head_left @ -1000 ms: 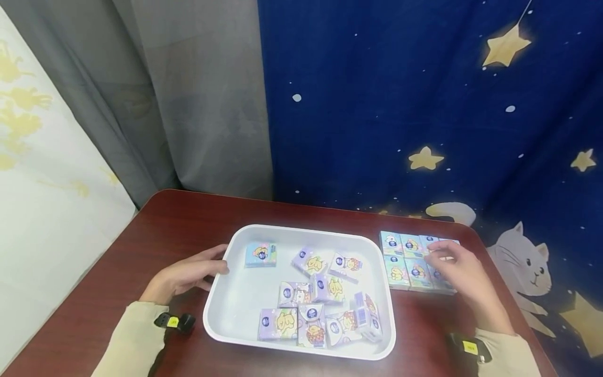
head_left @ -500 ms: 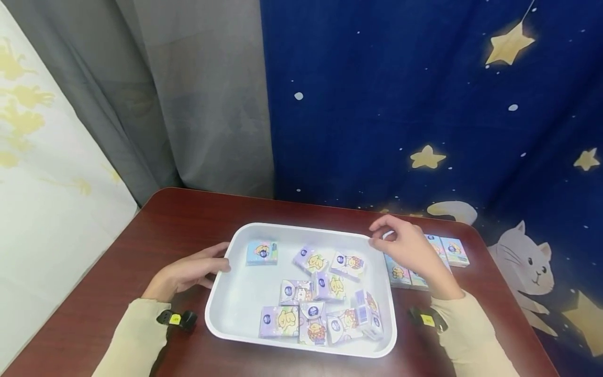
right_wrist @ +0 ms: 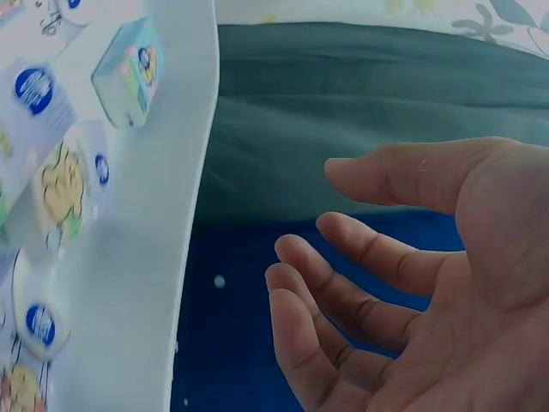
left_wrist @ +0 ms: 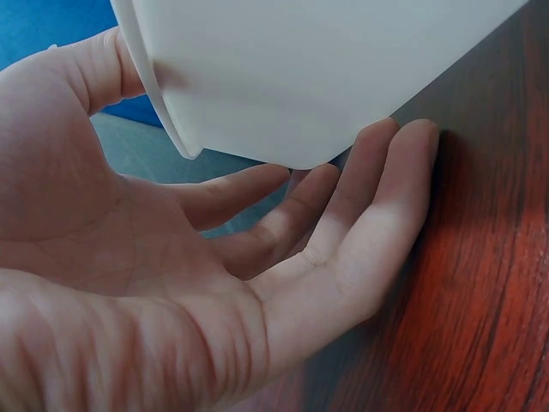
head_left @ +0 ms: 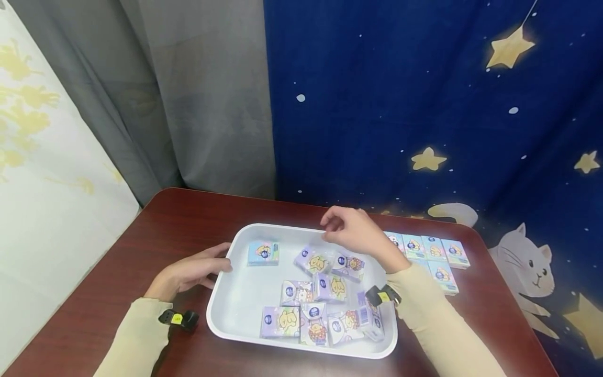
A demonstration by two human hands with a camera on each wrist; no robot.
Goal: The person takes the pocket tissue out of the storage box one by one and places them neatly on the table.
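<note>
My left hand [head_left: 194, 271] holds the left side of a white plastic tray [head_left: 221, 314]. In the left wrist view its thumb goes over the rim and the fingers touch the outer wall [left_wrist: 283, 77] low down. My right hand [head_left: 353, 230] hovers over the tray's back rim, fingers loosely bent. Nothing lies between them in the right wrist view. One light blue tissue pack [head_left: 263, 253] sits in the tray's back left corner. Several purple tissue packs [head_left: 280, 321] lie scattered across its middle and right, partly hidden by my right arm.
Right of the tray, several light blue tissue packs [head_left: 454, 252] lie in rows on the dark red table [head_left: 188, 220]; my right forearm covers some. A grey curtain [head_left: 212, 104] and a blue star-patterned curtain [head_left: 339, 131] hang behind the table's back edge.
My right hand has moved left, from the rows of blue packs to above the tray's back rim. My left hand stays on the tray.
</note>
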